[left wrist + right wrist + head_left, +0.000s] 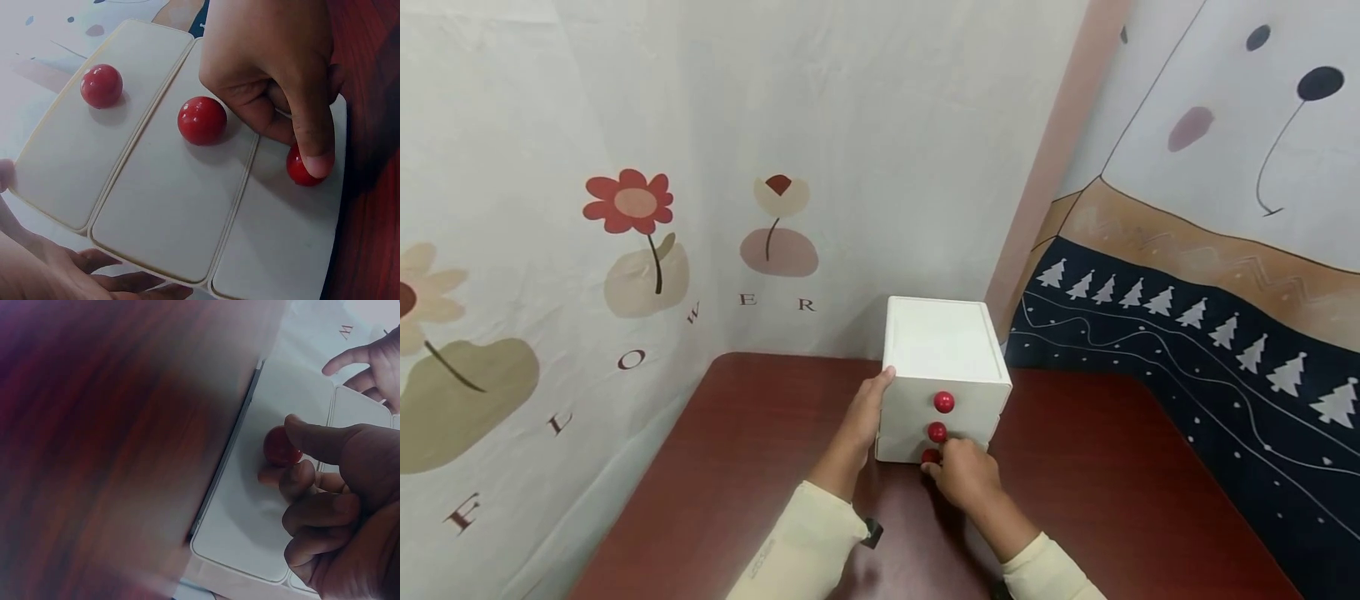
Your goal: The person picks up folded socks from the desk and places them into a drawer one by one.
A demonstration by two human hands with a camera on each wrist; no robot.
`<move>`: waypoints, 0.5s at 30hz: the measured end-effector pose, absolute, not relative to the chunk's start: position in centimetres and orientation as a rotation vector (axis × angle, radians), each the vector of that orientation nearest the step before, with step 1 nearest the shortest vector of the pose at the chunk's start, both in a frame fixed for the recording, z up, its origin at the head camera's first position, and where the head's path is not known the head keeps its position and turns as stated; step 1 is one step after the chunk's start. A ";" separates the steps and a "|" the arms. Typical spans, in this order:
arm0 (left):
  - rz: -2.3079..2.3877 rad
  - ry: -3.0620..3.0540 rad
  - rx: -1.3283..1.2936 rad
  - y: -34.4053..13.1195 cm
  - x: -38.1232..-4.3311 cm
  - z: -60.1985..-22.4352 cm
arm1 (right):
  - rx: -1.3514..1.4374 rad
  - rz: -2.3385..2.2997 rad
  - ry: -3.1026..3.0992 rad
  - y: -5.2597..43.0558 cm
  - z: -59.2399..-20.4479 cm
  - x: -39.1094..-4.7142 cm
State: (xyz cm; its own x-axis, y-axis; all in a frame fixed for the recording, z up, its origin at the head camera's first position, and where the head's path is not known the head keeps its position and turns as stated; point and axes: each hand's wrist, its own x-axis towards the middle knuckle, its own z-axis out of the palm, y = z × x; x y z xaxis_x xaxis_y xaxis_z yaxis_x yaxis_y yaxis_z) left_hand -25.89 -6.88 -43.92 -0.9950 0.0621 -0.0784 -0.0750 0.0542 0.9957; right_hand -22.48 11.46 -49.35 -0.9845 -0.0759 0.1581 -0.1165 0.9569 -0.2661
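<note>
A small white drawer box (947,337) with three drawers stands on the dark red table. Each drawer front bears one round red knob, and all three fronts look closed. My right hand (970,477) pinches the bottom knob (280,447) between thumb and curled forefinger; its other fingers are folded in. Against the left side of the box rests my left hand (868,408), fingers fairly straight along the side wall and thumb near the top front edge. The middle knob (202,120) and the top knob (101,86) are untouched.
The reddish-brown wooden table (760,417) extends on both sides of the box. Close behind it hangs a pale curtain (865,150) printed with flowers and letters. On the right is a dark cloth (1150,350) with white trees.
</note>
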 end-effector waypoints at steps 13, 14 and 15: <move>1.699 2.569 0.219 -9.2 -24.8 -45.7 | 0.084 0.569 -3.038 16.5 -47.0 -21.3; 1.613 2.633 0.200 -9.5 -24.7 -45.9 | 0.081 0.574 -3.038 16.9 -46.8 -21.3; 1.520 2.695 0.180 -9.7 -24.7 -46.1 | 0.075 0.582 -3.040 17.3 -46.7 -21.4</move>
